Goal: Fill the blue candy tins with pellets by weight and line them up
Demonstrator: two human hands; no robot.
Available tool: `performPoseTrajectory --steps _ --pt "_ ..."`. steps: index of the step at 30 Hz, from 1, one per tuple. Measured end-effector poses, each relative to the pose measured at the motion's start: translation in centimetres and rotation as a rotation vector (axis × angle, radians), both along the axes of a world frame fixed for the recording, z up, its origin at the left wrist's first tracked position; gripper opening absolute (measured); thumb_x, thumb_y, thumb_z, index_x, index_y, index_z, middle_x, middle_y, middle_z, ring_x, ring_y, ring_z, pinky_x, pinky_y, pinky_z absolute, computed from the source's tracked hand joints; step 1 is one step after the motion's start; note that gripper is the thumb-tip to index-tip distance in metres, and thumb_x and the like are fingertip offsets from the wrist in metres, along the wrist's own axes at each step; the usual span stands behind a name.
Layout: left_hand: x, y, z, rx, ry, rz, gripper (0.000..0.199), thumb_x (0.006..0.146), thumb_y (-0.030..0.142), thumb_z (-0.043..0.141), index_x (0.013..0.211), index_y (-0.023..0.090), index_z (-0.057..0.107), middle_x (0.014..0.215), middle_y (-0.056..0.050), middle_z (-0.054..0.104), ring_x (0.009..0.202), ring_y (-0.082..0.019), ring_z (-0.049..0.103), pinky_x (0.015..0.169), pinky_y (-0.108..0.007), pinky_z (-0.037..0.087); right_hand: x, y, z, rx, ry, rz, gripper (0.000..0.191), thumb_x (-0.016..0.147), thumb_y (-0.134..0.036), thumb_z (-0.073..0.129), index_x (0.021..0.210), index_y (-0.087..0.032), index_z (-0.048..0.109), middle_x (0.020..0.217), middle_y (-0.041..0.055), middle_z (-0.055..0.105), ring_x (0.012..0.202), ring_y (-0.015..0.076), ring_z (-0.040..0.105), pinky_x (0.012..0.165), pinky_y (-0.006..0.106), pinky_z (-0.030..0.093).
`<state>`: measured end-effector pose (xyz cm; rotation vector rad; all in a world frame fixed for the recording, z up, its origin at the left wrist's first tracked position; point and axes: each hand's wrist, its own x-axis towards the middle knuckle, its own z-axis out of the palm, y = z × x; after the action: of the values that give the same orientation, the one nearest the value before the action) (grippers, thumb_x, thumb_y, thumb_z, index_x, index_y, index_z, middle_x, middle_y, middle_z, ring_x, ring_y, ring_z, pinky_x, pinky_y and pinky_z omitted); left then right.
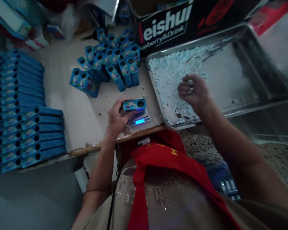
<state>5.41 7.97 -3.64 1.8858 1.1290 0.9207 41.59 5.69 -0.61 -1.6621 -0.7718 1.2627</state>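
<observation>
So, far left there's a big stack of blue printed boxes (16, 111) lying on their sides, round-hole ends facing the wearer. The front right column is six by my count; the rest overlap too much to total. Next along the worn tabletop (79, 118) is a loose bunch of standing boxes (108, 57), same blue, holes up, well over a dozen but too packed to count exactly. Two of them sit pressed together at the bunch's near left corner.

Left hand (116, 116) is wrapped around one blue box (132, 106), thumb on the near side. That box is on the small digital scale (139, 121), seems upright; its top face runs long ways left to right, hole at the right end. There's a line of print on it, too blurry to read for sure. The one display glows blue, digits washed out. A few loose pellets lie just behind the scale.

Lower middle: one red apron (158, 159), yellow lettering, I can make out an "H". Up top, one black carton (168, 27) reads "eishui" and "ueberry&Drink", starts cut off.

On the right, one metal tray (225, 73) has pale pellets (165, 64) heaped toward its left side, way too many to count. Right hand (194, 91) is over it, fingers curled tight around some pellets.
</observation>
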Motion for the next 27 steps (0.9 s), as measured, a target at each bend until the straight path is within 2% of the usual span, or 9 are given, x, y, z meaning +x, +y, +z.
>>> performPoseTrajectory --steps 3,6,9,12,15,18,20,22,27 --pt "2.7 0.5 1.4 -0.003 -0.073 -0.039 0.049 0.097 0.056 0.098 0.131 0.033 0.072 0.116 -0.002 0.081 0.102 -0.026 0.083 0.093 -0.041 0.073 -0.6 0.1 -0.7 0.074 0.062 -0.054 0.033 0.111 -0.052 0.048 0.087 -0.029 0.051 0.080 0.0005 0.043 0.080 0.0243 0.050 0.072 0.035 0.044" --pt "5.7 0.8 3.9 0.032 -0.091 -0.125 0.046 0.101 0.053 0.095 0.135 0.035 0.070 0.122 -0.001 0.079 0.107 -0.025 0.083 0.095 -0.040 0.073 -0.7 0.0 -1.0 0.151 0.007 0.001 0.047 0.112 -0.066 0.042 0.105 -0.026 0.065 0.095 0.0078 0.056 0.093 0.0282 0.060 0.077 0.040 0.053" --pt "9.2 0.9 5.1 0.068 -0.073 -0.185 0.042 0.104 0.048 0.094 0.134 0.034 0.068 0.123 -0.002 0.078 0.108 -0.025 0.082 0.095 -0.042 0.072 -0.2 -0.1 0.6 0.238 -0.023 -0.031 0.066 0.117 -0.071 0.026 0.127 -0.023 0.072 0.109 0.0140 0.065 0.103 0.0307 0.065 0.084 0.044 0.059" --pt "12.6 1.1 4.5 0.117 -0.059 -0.190 0.042 0.102 0.042 0.096 0.130 0.032 0.067 0.118 -0.002 0.079 0.104 -0.024 0.081 0.093 -0.042 0.070 0.1 -0.3 3.6 0.263 -0.098 -0.099 0.069 0.121 -0.071 0.023 0.140 -0.026 0.071 0.115 0.0151 0.069 0.112 0.0328 0.068 0.088 0.046 0.060" --pt "15.0 1.2 3.6 0.161 -0.064 -0.171 0.042 0.098 0.033 0.100 0.124 0.029 0.068 0.112 0.000 0.079 0.100 -0.022 0.078 0.090 -0.038 0.066 -0.5 -0.5 5.8 0.301 -0.107 -0.110 0.054 0.122 -0.067 0.034 0.133 -0.029 0.070 0.119 0.0121 0.071 0.113 0.0301 0.068 0.089 0.042 0.060" --pt "16.3 1.0 3.5 0.174 -0.047 -0.165 0.041 0.094 0.025 0.100 0.120 0.027 0.069 0.112 0.000 0.080 0.102 -0.021 0.077 0.090 -0.035 0.062 -1.8 -0.4 6.1 0.532 0.139 -0.170 0.028 0.111 -0.058 0.065 0.112 -0.030 0.070 0.107 0.0056 0.068 0.093 0.0226 0.062 0.082 0.035 0.057" --pt "16.8 0.8 3.6 0.167 -0.037 -0.160 0.043 0.090 0.019 0.101 0.118 0.026 0.070 0.114 0.000 0.081 0.104 -0.022 0.077 0.090 -0.033 0.060 -2.6 -0.4 5.6 0.680 0.281 -0.226 0.028 0.097 -0.054 0.085 0.099 -0.030 0.070 0.095 0.0023 0.064 0.080 0.0200 0.055 0.075 0.033 0.054" --pt "17.1 0.6 3.6 0.156 -0.040 -0.152 0.044 0.087 0.014 0.101 0.117 0.026 0.071 0.115 -0.001 0.081 0.104 -0.022 0.077 0.089 -0.032 0.059 -3.2 -0.5 5.1 0.720 0.310 -0.251 0.034 0.090 -0.055 0.094 0.091 -0.031 0.069 0.087 0.0012 0.061 0.076 0.0211 0.055 0.071 0.035 0.052" --pt "17.7 0.5 2.7 0.144 -0.085 -0.143 0.044 0.085 0.013 0.101 0.117 0.026 0.072 0.113 0.000 0.082 0.102 -0.021 0.077 0.090 -0.030 0.060 -3.3 -0.9 5.3 0.713 0.319 -0.232 0.037 0.091 -0.054 0.095 0.087 -0.032 0.066 0.083 0.0017 0.061 0.081 0.0249 0.061 0.071 0.038 0.054"
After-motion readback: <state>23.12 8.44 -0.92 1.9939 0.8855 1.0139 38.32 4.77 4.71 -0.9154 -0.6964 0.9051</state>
